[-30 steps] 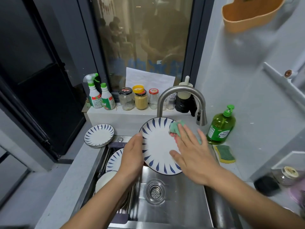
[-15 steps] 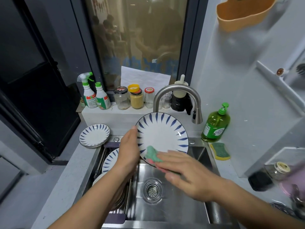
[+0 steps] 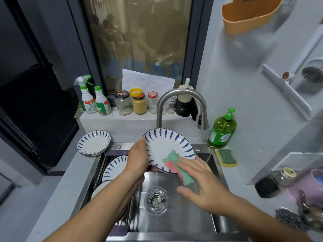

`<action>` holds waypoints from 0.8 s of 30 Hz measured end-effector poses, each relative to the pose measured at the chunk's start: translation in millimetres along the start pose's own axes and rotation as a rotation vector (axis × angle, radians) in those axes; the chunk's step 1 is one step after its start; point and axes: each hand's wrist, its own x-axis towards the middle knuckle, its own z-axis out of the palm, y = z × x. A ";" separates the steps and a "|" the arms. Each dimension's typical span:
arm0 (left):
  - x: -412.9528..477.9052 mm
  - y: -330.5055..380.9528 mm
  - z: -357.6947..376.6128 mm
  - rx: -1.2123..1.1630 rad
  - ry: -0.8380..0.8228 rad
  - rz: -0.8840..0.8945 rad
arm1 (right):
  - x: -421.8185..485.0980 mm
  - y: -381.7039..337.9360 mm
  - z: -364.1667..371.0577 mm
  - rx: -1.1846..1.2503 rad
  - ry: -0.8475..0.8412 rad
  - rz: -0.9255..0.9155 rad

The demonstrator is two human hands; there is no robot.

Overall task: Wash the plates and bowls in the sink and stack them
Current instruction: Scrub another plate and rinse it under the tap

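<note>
Tall glazed window (image 3: 139,49) at the rear, set in a dark metal frame (image 3: 203,67). The glass shows dim amber reflections. A white ledge (image 3: 122,123) runs beneath it. The pale grey painted wall (image 3: 244,84) on the right carries an orange plastic wall basket (image 3: 250,16) and a slanted white rail (image 3: 286,91). A black panel (image 3: 31,102) stands on the left. The speckled grey stone countertop (image 3: 57,198) has grey floor (image 3: 26,172) beyond its left edge. Light falls evenly and cool across the wall.
</note>
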 end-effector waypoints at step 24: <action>3.0 -12.2 5.6 0.025 -0.302 -0.530 | 27.6 -0.1 -14.8 0.262 0.250 0.217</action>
